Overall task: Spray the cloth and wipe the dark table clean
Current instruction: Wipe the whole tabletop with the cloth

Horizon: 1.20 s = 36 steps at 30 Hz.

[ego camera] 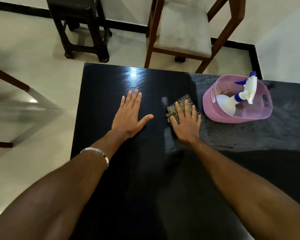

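The dark table (128,179) fills the lower middle of the view, with dull smeared streaks on its right half. My right hand (186,122) presses flat on a crumpled checked cloth (186,99) near the table's middle. Flat on the bare tabletop to the left lies my left hand (130,115), fingers straight and spread, holding nothing. A white spray bottle (232,103) with a blue nozzle lies inside a pink basket (210,108) just right of the cloth.
Beyond the table's far edge stand a wooden chair with a grey cushion (184,30) and a dark stool (78,23) on the pale tiled floor. A glass-topped table (16,108) shows at the left. A metal bangle (95,151) circles my left wrist.
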Each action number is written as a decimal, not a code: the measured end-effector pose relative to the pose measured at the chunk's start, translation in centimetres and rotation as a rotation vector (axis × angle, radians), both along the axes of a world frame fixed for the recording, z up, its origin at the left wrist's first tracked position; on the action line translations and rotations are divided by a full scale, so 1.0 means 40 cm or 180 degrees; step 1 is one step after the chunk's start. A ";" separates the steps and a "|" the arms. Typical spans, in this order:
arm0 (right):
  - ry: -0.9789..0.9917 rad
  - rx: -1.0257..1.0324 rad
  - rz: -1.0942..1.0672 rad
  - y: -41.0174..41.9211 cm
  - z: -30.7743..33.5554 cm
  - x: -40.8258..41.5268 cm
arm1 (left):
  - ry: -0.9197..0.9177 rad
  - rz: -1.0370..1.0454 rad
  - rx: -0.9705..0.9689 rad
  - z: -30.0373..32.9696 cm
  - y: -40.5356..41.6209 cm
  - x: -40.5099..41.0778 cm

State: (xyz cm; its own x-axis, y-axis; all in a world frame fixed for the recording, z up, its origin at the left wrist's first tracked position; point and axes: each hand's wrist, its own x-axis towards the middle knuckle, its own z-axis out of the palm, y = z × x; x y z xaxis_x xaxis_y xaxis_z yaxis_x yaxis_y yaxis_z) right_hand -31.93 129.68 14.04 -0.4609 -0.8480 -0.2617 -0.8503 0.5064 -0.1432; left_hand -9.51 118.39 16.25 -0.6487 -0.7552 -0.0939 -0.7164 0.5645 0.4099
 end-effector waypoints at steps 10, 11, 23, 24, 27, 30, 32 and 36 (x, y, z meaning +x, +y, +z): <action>-0.0091 0.0249 -0.0123 0.427 0.029 0.212 | -0.0125 -0.0073 -0.0019 0.027 0.117 0.018; -0.0112 0.0295 -0.0137 0.456 0.029 0.234 | -0.0141 -0.0099 -0.0022 0.027 0.125 0.019; -0.0005 0.0126 0.0046 0.305 0.025 0.206 | -0.0158 -0.0152 0.0040 0.005 0.106 0.006; 0.0003 0.0084 0.0078 0.258 0.020 0.194 | -0.0150 -0.0189 0.0049 0.003 0.096 0.004; 0.0050 0.0020 0.0213 0.116 0.011 0.150 | -0.0104 -0.0242 0.0065 -0.002 0.069 0.001; 0.0060 0.0097 0.0362 -0.017 0.012 0.106 | -0.0079 -0.0203 0.0070 -0.010 0.055 0.004; -0.0004 0.0188 0.0368 -0.101 0.016 0.080 | -0.0134 -0.0218 0.0047 -0.015 0.046 0.011; -0.0119 0.0324 0.0336 -0.208 0.026 0.042 | -0.0242 -0.0330 0.0035 -0.015 0.038 0.031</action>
